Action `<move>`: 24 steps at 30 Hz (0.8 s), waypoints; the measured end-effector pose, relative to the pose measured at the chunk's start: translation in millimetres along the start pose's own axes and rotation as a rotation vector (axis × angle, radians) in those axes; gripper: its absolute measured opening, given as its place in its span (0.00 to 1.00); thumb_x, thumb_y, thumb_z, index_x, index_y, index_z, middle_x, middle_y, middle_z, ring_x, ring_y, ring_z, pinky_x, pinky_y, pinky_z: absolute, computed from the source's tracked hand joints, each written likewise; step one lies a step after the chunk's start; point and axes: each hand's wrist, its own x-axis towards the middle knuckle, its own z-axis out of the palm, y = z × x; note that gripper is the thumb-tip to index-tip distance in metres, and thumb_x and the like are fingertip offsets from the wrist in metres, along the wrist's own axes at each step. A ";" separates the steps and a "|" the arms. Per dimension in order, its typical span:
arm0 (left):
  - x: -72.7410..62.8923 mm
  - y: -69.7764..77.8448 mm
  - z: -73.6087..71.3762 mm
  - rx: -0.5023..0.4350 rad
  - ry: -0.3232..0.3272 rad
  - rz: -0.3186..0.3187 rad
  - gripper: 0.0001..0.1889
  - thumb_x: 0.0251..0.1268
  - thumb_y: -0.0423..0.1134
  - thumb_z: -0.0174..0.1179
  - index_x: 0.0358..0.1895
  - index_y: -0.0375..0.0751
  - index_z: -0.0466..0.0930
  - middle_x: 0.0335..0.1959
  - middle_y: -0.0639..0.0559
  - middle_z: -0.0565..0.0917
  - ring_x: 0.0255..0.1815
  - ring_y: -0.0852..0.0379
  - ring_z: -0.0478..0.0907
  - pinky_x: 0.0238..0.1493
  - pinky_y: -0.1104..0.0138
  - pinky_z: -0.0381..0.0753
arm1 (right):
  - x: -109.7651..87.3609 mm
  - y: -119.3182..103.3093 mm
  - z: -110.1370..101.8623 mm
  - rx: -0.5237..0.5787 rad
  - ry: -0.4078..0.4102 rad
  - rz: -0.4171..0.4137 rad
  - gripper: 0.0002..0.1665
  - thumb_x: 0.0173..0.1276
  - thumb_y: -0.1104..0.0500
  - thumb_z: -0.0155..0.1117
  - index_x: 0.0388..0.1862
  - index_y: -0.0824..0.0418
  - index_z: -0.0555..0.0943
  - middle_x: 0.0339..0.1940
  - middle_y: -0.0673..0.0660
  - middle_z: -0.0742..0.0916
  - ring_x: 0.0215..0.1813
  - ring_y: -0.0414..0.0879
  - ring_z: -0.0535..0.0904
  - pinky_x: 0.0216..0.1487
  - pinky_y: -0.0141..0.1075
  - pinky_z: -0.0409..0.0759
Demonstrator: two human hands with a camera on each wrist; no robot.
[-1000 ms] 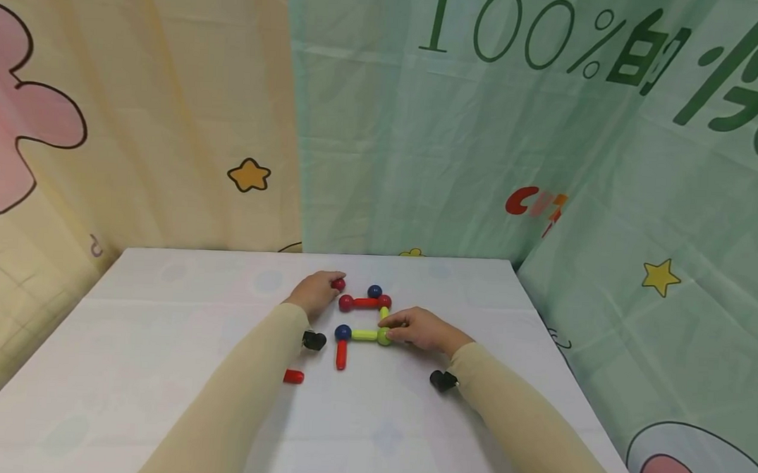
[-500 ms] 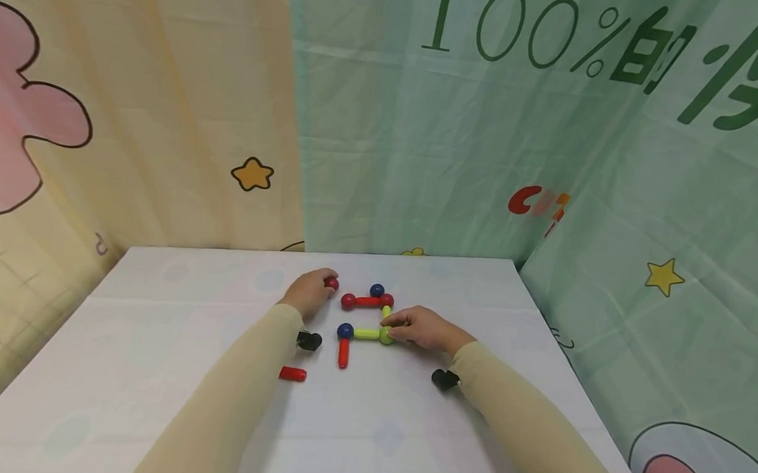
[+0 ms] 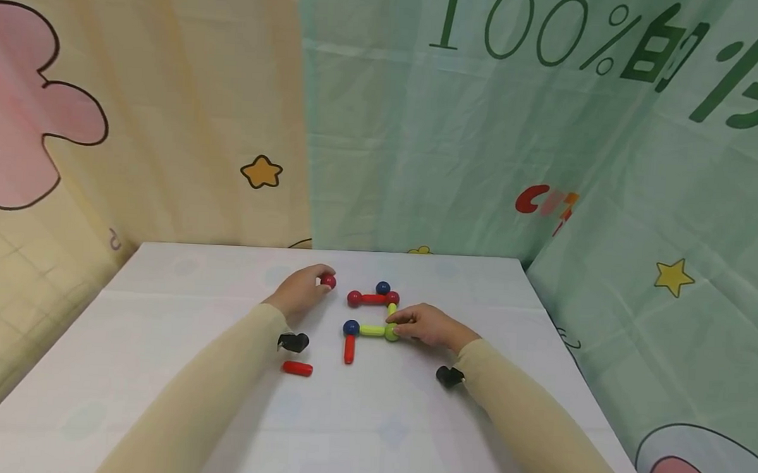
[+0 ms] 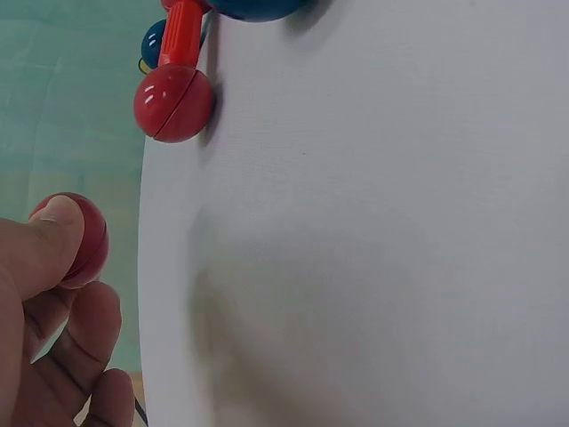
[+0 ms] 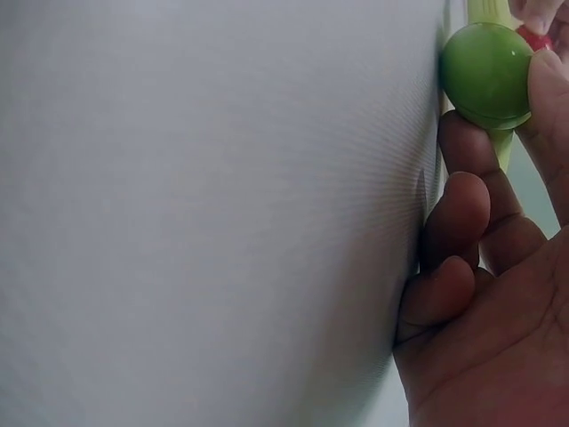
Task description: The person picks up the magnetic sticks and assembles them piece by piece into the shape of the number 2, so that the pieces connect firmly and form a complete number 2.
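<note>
My left hand (image 3: 298,290) pinches a loose red ball (image 4: 87,238) between thumb and fingers, left of a figure of balls and rods. My right hand (image 3: 434,326) holds the green ball (image 5: 487,75) at the figure's right corner with thumb and curled fingers. From that ball a yellow-green rod (image 3: 372,331) runs left to a blue ball (image 3: 351,328), which has a red rod (image 3: 349,349) pointing toward me. Another yellow-green rod (image 3: 392,309) leads back to a red ball (image 3: 392,298). A red rod (image 3: 373,299) joins that to a second red ball (image 4: 174,103).
A second blue ball (image 3: 383,287) sits at the back, beside the figure's far red ball. One loose red rod (image 3: 297,368) lies on the white table (image 3: 370,434) near my left forearm. Printed curtains (image 3: 415,146) hang behind the table and along its right side.
My left hand has moved left, away from the figure, with the red ball. The loose red rod has come fully into view beside my forearm. My right hand stays on the green ball.
</note>
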 end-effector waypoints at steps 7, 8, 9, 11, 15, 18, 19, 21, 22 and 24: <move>-19.7 -12.7 -5.0 0.005 -0.007 0.020 0.23 0.80 0.42 0.60 0.73 0.48 0.74 0.69 0.43 0.79 0.69 0.41 0.73 0.74 0.43 0.72 | 1.3 -0.1 -0.7 -0.011 -0.005 0.003 0.16 0.76 0.52 0.68 0.61 0.45 0.88 0.60 0.49 0.88 0.56 0.47 0.76 0.59 0.41 0.79; -22.9 -14.5 -5.5 0.005 -0.008 0.022 0.23 0.80 0.42 0.60 0.73 0.48 0.74 0.69 0.43 0.79 0.70 0.41 0.73 0.74 0.43 0.72 | 1.2 -0.3 -0.7 -0.014 -0.005 0.006 0.17 0.76 0.52 0.68 0.61 0.45 0.88 0.60 0.49 0.88 0.56 0.47 0.76 0.59 0.41 0.79; -25.9 -16.3 -6.0 0.007 -0.008 0.027 0.23 0.80 0.42 0.60 0.73 0.48 0.74 0.69 0.43 0.79 0.69 0.41 0.73 0.74 0.43 0.72 | 1.0 -0.5 -0.8 -0.017 -0.005 0.008 0.17 0.76 0.52 0.68 0.61 0.45 0.88 0.60 0.49 0.88 0.57 0.47 0.76 0.60 0.41 0.79; -32.1 -19.5 -7.2 0.006 -0.011 0.030 0.23 0.80 0.42 0.60 0.73 0.48 0.74 0.69 0.44 0.79 0.68 0.42 0.74 0.73 0.43 0.73 | 0.8 -0.9 -0.8 -0.021 -0.008 0.008 0.17 0.76 0.51 0.68 0.61 0.45 0.88 0.61 0.49 0.88 0.58 0.47 0.76 0.62 0.43 0.79; -45.1 -23.9 -9.1 0.016 -0.016 0.030 0.23 0.79 0.43 0.61 0.73 0.49 0.75 0.67 0.45 0.79 0.64 0.43 0.76 0.70 0.46 0.77 | -0.8 -2.3 -1.2 -0.027 -0.007 0.006 0.17 0.75 0.51 0.69 0.61 0.45 0.88 0.62 0.50 0.87 0.59 0.48 0.76 0.65 0.47 0.79; -54.1 -26.2 -10.1 0.016 -0.023 0.021 0.22 0.79 0.44 0.61 0.72 0.50 0.75 0.66 0.46 0.80 0.61 0.44 0.77 0.68 0.48 0.79 | -2.5 -4.6 -2.3 -0.045 0.002 0.004 0.18 0.75 0.50 0.70 0.62 0.45 0.88 0.63 0.51 0.87 0.60 0.49 0.77 0.67 0.49 0.78; -56.8 -27.0 -10.1 0.012 -0.028 0.019 0.22 0.79 0.44 0.61 0.72 0.50 0.76 0.65 0.46 0.80 0.60 0.44 0.77 0.67 0.48 0.79 | -2.9 -5.1 -2.4 -0.063 0.013 0.002 0.18 0.75 0.50 0.70 0.62 0.45 0.88 0.63 0.51 0.88 0.60 0.48 0.77 0.67 0.49 0.78; -61.8 -28.1 -9.6 0.007 -0.033 0.017 0.22 0.79 0.44 0.62 0.72 0.51 0.76 0.64 0.47 0.81 0.58 0.45 0.77 0.65 0.49 0.80 | -3.4 -6.5 -2.6 -0.083 0.041 0.009 0.18 0.74 0.50 0.70 0.62 0.44 0.88 0.61 0.50 0.88 0.57 0.47 0.78 0.64 0.48 0.79; -64.1 -28.6 -9.1 0.007 -0.035 0.019 0.22 0.79 0.45 0.62 0.71 0.52 0.76 0.63 0.47 0.81 0.57 0.46 0.77 0.63 0.50 0.80 | -3.5 -7.7 -2.8 -0.100 0.058 0.011 0.18 0.74 0.50 0.70 0.62 0.44 0.88 0.59 0.49 0.89 0.55 0.47 0.78 0.61 0.46 0.80; -69.5 -28.8 -8.4 0.009 -0.039 0.024 0.21 0.78 0.45 0.62 0.71 0.53 0.77 0.61 0.49 0.82 0.56 0.47 0.77 0.62 0.51 0.80 | -3.3 -11.8 -2.9 -0.134 0.098 0.007 0.18 0.74 0.50 0.70 0.61 0.44 0.88 0.54 0.47 0.89 0.51 0.46 0.78 0.54 0.42 0.80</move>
